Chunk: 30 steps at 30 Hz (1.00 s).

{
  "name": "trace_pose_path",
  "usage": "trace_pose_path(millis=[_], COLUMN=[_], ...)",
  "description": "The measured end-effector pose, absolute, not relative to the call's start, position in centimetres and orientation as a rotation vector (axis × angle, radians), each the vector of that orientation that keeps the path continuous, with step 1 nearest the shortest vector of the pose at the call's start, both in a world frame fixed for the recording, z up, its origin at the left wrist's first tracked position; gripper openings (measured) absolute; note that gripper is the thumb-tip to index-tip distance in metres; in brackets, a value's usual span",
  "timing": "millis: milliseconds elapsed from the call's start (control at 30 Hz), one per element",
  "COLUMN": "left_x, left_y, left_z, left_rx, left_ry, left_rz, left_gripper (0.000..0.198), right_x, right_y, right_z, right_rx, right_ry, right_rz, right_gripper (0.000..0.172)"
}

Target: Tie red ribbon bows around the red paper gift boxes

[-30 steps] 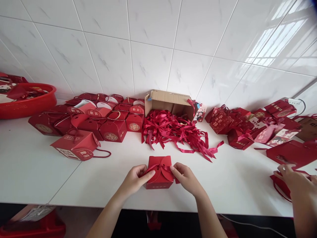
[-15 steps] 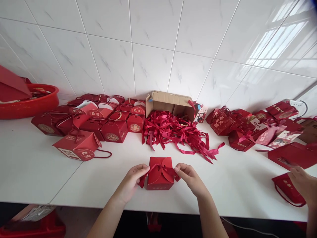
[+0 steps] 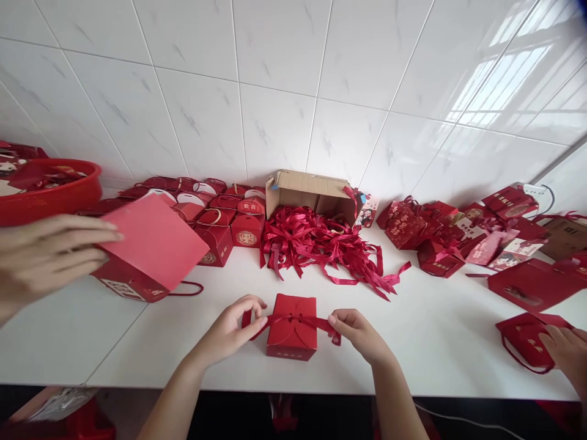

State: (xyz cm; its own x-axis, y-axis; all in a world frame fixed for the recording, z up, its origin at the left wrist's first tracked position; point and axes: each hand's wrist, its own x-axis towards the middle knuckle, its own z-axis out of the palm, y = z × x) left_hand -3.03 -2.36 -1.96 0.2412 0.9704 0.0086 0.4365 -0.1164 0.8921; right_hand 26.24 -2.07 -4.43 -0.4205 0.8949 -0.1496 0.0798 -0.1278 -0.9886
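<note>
A small red gift box (image 3: 292,343) stands upright on the white table in front of me, its curved top flaps folded shut. A dark red ribbon (image 3: 314,321) runs through the two holes in the top and is stretched out to both sides. On the left, my left hand (image 3: 238,324) pinches one ribbon end between thumb and fingers. My right hand (image 3: 355,333) grips the other end, whose tip hangs below the fingers. Neither hand touches the box.
A heap of red ribbons (image 3: 321,244) spills from a cardboard carton (image 3: 316,181). Filled rows of red boxes (image 3: 247,229) stand left of it. Another person's hand (image 3: 55,253) holds a red sheet (image 3: 156,235); a further person's hand (image 3: 566,348) touches a red bag (image 3: 527,342).
My hands have drawn apart, pulling the ribbon tighter and straighter across the box top. From the left, another person's hand has come in with a flat red piece over the boxes.
</note>
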Motion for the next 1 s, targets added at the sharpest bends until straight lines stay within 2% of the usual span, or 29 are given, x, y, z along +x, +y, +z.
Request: trace_pose_path(millis=[100,233,300,467,600,767,833,933,1000], left_x=[-1.4,2.4,4.0,5.1,4.8,3.2,1.8,0.1,-0.3], left_y=[-3.1,-3.6,-3.4,-2.3,-2.3,-2.9,-2.9,-2.4,-2.0], left_z=[-1.2,-0.2,-0.1,-1.1,-1.5,-1.3,-1.5,-2.2,-2.8], left_rx=[1.800,2.125,2.234,2.160,2.153,2.021,1.914,1.689,1.541], left_ry=[1.412,1.350,1.367,1.533,1.499,1.359,1.332,1.422,1.423], left_rz=[1.045,1.128,1.215,1.503,1.458,1.294,1.185,1.065,0.962], left_gripper=[0.014,0.034,0.036,0.034,0.032,0.037,0.039,0.022,0.024], right_x=[26.2,25.3,24.9,24.6,23.2,20.7,20.3,20.2,20.3], right_y=[-2.3,-2.9,-3.3,-4.3,-3.7,-2.4,-2.2,-2.3,-2.5], right_z=[-3.5,-1.4,-0.5,0.6,0.2,-1.2,-1.9,-2.7,-3.0], right_rx=[-0.961,-0.815,-0.804,-1.137,-1.254,-1.109,-1.070,-1.010,-1.015], right_ry=[-1.431,-1.451,-1.478,-1.657,-1.772,-1.748,-1.683,-1.659,-1.682], right_rz=[1.634,1.605,1.615,1.430,1.266,1.163,1.078,1.036,1.061], right_gripper=[0.035,0.022,0.020,0.023,0.043,0.022,0.020,0.019,0.021])
